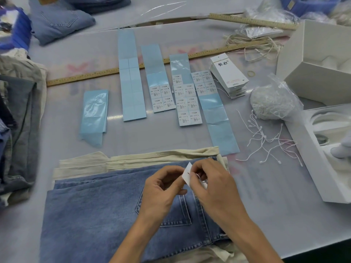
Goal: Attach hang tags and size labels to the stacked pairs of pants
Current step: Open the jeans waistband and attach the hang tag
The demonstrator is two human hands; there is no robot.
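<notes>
A folded pair of blue jeans (98,207) lies on top of cream pants (133,160) at the table's front. Over the jeans' waistband, my left hand (161,188) and my right hand (210,183) together pinch a small white hang tag (186,173); a thin white string shows at my right fingertips. Blue backing strips carrying white size labels (185,103) lie in a row beyond the pants. A fanned pile of white hang tags (228,74) sits right of the strips. Loose white tag strings (266,139) are scattered to the right.
A pile of folded pants (17,130) stands at the left edge, more jeans (60,21) at the back left. Two wooden rulers (114,71) cross the table. A bag of strings (273,99) and open white boxes (319,59) occupy the right side.
</notes>
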